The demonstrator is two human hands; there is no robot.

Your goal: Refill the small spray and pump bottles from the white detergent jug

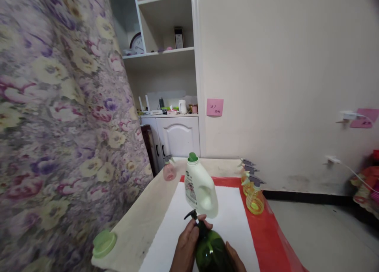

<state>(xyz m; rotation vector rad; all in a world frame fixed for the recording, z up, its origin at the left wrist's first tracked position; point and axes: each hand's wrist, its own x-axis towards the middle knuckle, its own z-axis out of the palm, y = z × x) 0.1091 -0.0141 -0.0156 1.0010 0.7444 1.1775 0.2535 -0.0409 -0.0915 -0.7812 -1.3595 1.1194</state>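
A dark green pump bottle (pixel 213 250) with a black pump head leans toward me at the table's near side. My left hand (pixel 187 242) grips it around the neck, its fingers wrapped just below the pump. Against the bottle's right side rests my right hand (pixel 235 258), its fingers curved round the body and partly cut off by the frame's bottom edge. Just beyond stands a large pale green detergent jug (pixel 201 189) with its handle to the right; a green piece shows in its mouth.
Several yellow spray bottles (pixel 255 201) line the right side on a red cloth (pixel 262 236). A pink spray bottle (pixel 169 171) stands at the back left. A light green cap (pixel 104 244) lies at the near left corner, beside a flowered curtain (pixel 71 145).
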